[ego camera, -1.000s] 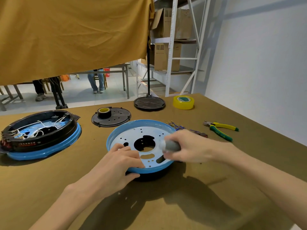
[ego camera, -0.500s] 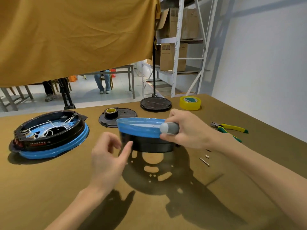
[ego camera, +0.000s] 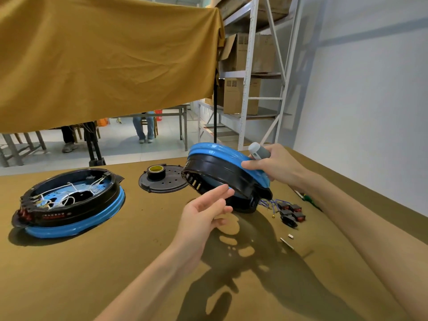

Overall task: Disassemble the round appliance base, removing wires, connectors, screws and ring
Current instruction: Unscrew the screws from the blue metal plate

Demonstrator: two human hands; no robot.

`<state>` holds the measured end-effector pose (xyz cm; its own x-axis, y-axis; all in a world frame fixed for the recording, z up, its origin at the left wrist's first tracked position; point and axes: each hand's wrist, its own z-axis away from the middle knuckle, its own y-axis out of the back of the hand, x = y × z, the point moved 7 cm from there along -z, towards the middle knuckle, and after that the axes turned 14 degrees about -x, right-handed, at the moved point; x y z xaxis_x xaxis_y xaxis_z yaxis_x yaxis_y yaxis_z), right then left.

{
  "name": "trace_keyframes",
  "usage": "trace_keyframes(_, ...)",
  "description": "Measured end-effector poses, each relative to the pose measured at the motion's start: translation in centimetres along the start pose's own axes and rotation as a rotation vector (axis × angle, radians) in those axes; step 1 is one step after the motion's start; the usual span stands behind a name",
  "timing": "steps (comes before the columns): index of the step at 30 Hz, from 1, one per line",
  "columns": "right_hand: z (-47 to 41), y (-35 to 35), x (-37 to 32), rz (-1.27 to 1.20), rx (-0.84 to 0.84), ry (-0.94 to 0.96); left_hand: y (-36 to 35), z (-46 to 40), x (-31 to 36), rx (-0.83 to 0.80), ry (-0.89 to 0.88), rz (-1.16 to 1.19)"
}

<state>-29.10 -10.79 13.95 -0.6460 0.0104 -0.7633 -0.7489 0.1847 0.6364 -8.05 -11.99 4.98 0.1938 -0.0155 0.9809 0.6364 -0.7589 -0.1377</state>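
Observation:
A round appliance base (ego camera: 222,172), blue rim over a black ring, is tilted up in the air above the table. My right hand (ego camera: 275,166) grips its far edge together with a grey-handled tool (ego camera: 258,151). My left hand (ego camera: 206,213) is open, its straight fingers touching the black ring's near edge. Blue wires with red and black switches (ego camera: 289,213) lie on the table under the base's right side. Two small loose parts (ego camera: 287,240) lie nearby.
A second base (ego camera: 69,202) with white wires stands at the left. A black lid (ego camera: 162,181) carries a roll of tape (ego camera: 155,171). Green-handled pliers (ego camera: 309,198) lie behind my right forearm. A cloth hangs at the table's back; shelving stands behind.
My right hand lifted the base off the table and tipped it up on edge. My left hand let go of its rim and now reaches to its underside. The switches and wires came into view.

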Motion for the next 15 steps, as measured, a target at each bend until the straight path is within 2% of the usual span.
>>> trace_keyframes(4, 0.0, 0.9, 1.2, -0.027, 0.043, -0.061, -0.2, -0.2, -0.8, 0.065, 0.045, -0.04)
trace_keyframes(8, 0.3, 2.0, 2.3, -0.116, 0.092, -0.087, -0.5, -0.7, -0.9, 0.058, 0.058, -0.031)
trace_keyframes(12, 0.8, 2.5, 3.0, -0.139, 0.135, -0.118, -1.2, -1.2, -0.4, 0.04, 0.001, -0.05)
trace_keyframes(15, 1.5, 1.7, 1.4, -0.079, 0.133, -0.059, -1.9, -1.6, 0.6, 0.072, -0.07, -0.057)
